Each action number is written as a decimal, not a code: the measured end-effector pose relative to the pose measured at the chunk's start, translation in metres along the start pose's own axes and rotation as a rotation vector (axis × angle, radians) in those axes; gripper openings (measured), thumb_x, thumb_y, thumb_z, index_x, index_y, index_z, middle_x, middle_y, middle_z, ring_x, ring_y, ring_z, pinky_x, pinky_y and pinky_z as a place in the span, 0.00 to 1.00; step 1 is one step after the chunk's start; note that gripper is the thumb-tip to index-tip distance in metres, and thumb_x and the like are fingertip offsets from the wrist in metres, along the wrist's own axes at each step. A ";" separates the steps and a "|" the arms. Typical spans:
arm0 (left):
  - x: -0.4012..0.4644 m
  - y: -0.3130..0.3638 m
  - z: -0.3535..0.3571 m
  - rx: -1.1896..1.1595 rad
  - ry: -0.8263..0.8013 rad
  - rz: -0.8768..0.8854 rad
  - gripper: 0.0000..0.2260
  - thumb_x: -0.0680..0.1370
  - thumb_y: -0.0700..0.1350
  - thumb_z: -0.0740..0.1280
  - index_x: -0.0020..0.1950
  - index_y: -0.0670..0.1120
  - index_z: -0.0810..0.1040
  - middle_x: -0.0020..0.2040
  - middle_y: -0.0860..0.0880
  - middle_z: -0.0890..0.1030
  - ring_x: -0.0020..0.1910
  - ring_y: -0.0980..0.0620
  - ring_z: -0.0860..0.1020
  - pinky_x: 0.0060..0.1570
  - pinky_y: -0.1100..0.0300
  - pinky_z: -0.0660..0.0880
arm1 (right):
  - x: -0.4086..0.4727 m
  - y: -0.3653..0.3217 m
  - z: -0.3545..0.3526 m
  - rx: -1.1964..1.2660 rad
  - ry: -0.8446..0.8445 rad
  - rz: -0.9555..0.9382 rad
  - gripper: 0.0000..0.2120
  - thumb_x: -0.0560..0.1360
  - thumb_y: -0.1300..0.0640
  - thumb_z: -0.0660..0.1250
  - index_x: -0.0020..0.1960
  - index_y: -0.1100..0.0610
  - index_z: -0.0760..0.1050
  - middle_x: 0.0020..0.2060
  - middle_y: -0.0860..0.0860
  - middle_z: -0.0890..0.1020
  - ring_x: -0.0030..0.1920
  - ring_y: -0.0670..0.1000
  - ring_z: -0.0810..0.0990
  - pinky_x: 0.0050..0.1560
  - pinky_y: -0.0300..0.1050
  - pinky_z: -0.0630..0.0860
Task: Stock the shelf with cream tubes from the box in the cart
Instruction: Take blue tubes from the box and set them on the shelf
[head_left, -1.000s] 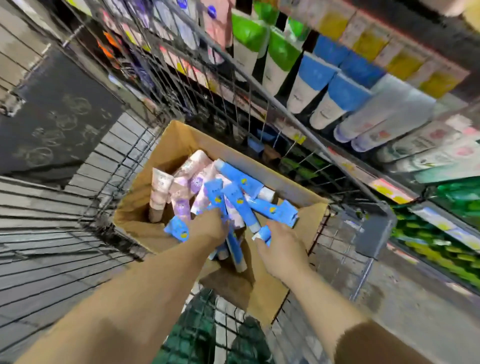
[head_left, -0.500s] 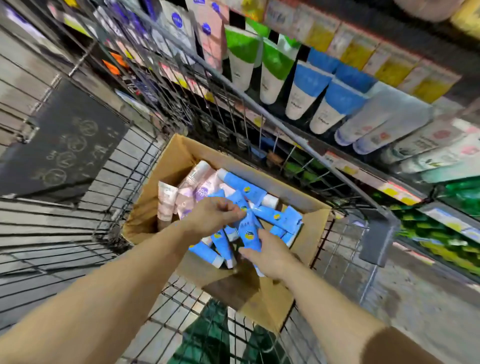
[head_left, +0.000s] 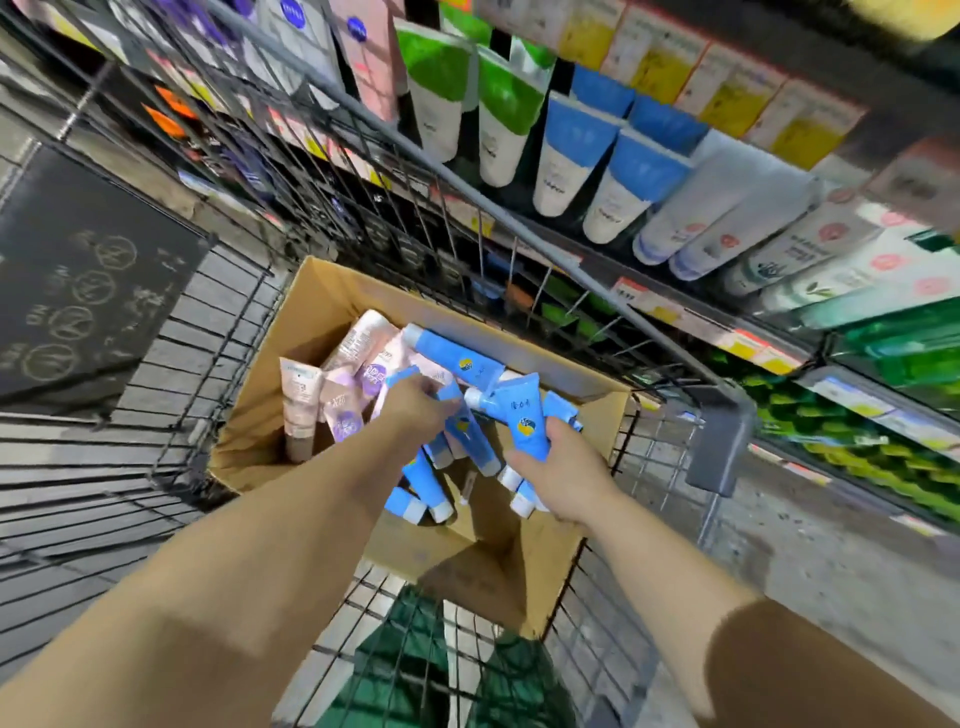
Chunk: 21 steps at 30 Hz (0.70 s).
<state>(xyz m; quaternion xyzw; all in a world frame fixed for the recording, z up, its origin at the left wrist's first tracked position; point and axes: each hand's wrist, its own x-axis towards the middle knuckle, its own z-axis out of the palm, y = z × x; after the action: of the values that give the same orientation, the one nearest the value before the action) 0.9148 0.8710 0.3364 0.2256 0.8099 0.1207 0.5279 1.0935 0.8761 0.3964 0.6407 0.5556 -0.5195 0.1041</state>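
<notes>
In the head camera's view, looking down into a wire shopping cart (head_left: 171, 395), an open cardboard box (head_left: 311, 306) sits in the basket, with both bare forearms reaching into it from the near edge. The box still holds a good many cream tubes: a cluster of pink and lilac tubes (head_left: 343, 379) at its left side and a heap of blue tubes (head_left: 452, 358) across its middle and right. Judging by this, the stocking is at the gathering stage, with plenty left to move across.

The left hand (head_left: 415, 408) is down among the tubes at the middle of the box, fingers curled around a blue tube (head_left: 460, 415) that pokes out past its knuckles; how many it holds cannot be told. The right hand (head_left: 563, 475), nearer and further right, grips a bunch of blue tubes; one with a yellow and blue emblem (head_left: 524, 421) stands up above its fingers and white caps (head_left: 519, 501) stick out below its palm. More loose blue tubes (head_left: 421, 483) lie between the two hands on the box floor.

Beyond the far side of the cart, to the right, the shelf (head_left: 670, 312) runs along with price tags on its edge. Above it stand rows of tubes, green and white (head_left: 498, 114), blue and white (head_left: 623, 182) and pale ones further right. Nothing from either hand has reached the shelf yet; both handfuls are over the box, well apart from it
</notes>
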 end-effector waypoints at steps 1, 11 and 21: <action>-0.008 0.000 -0.006 -0.045 -0.034 0.011 0.10 0.76 0.46 0.70 0.46 0.43 0.72 0.42 0.44 0.74 0.42 0.46 0.76 0.36 0.55 0.75 | -0.005 -0.005 -0.003 0.015 -0.002 -0.003 0.12 0.76 0.48 0.67 0.53 0.53 0.69 0.45 0.49 0.76 0.44 0.51 0.75 0.34 0.40 0.67; -0.128 0.099 -0.098 -0.138 -0.243 0.419 0.09 0.78 0.40 0.68 0.40 0.47 0.72 0.36 0.46 0.77 0.29 0.54 0.77 0.28 0.65 0.75 | -0.094 -0.067 -0.066 0.151 0.021 -0.133 0.11 0.78 0.52 0.66 0.57 0.56 0.72 0.50 0.52 0.79 0.46 0.51 0.76 0.38 0.41 0.70; -0.274 0.214 -0.049 -0.245 -0.269 0.643 0.06 0.78 0.43 0.69 0.49 0.41 0.76 0.44 0.39 0.82 0.40 0.43 0.82 0.43 0.48 0.81 | -0.193 -0.029 -0.164 0.633 0.194 -0.218 0.15 0.75 0.59 0.70 0.59 0.58 0.72 0.54 0.55 0.81 0.52 0.54 0.80 0.53 0.50 0.76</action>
<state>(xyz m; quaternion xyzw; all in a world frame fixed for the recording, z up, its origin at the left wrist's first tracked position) 1.0143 0.9242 0.6690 0.4176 0.6004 0.3457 0.5880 1.1900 0.8869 0.6319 0.6245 0.4394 -0.6110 -0.2090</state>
